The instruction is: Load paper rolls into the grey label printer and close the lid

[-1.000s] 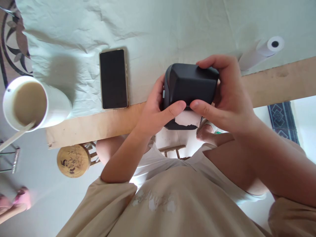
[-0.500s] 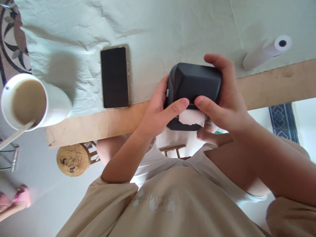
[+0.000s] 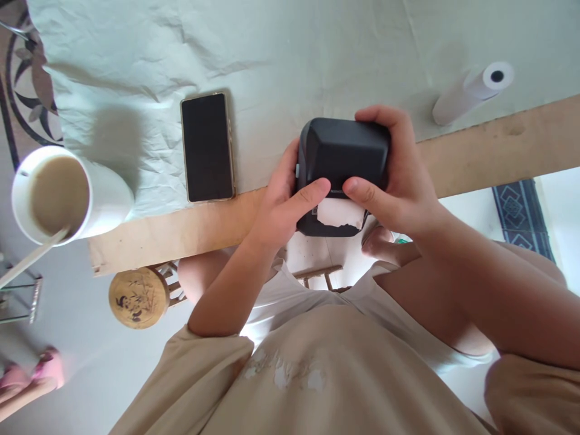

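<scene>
While both hands grip it at the worktop's (image 3: 475,151) near edge, the black printer (image 3: 342,157) shows torn paper (image 3: 338,213); left hand (image 3: 278,202) and right hand (image 3: 399,181) fingers wrap its sides, phone (image 3: 207,147) alongside.

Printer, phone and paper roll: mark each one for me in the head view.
printer (image 3: 347,148), head view, on its dark top cover.
phone (image 3: 207,147), head view, middle of its black screen.
paper roll (image 3: 466,95), head view, on its white side.
</scene>
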The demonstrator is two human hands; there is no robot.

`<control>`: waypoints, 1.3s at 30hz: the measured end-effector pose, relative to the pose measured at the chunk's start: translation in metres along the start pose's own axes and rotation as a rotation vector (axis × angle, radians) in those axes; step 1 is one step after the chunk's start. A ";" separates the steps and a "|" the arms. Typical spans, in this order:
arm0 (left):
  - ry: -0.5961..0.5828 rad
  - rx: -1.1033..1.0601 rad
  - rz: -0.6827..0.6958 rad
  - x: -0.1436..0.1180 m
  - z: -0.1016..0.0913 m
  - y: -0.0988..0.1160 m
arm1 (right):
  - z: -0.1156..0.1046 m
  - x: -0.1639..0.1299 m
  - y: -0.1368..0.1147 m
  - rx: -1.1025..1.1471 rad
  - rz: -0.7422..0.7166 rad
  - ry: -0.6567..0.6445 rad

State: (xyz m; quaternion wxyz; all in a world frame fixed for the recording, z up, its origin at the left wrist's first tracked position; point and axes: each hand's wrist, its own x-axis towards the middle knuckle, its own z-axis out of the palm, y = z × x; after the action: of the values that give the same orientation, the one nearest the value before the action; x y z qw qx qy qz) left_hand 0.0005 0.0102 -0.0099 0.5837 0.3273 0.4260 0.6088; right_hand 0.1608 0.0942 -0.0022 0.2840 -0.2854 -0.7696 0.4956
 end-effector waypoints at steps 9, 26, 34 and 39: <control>-0.002 0.063 0.049 0.001 -0.009 -0.009 | 0.000 -0.002 0.004 0.030 -0.007 -0.007; 0.239 -0.075 -0.066 0.001 0.001 -0.006 | 0.003 -0.001 -0.017 0.038 0.064 0.033; 0.207 -0.093 -0.153 0.004 0.001 0.000 | -0.011 0.003 -0.006 -0.374 -0.075 0.004; 0.264 -0.135 -0.065 0.002 0.003 0.001 | -0.016 0.002 -0.016 -0.469 -0.263 -0.019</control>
State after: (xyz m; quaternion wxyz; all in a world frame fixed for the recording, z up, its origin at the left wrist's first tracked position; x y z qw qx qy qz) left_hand 0.0029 0.0126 -0.0080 0.5627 0.1904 0.4675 0.6546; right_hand 0.1685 0.0994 0.0182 0.2649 -0.2366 -0.8963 0.2654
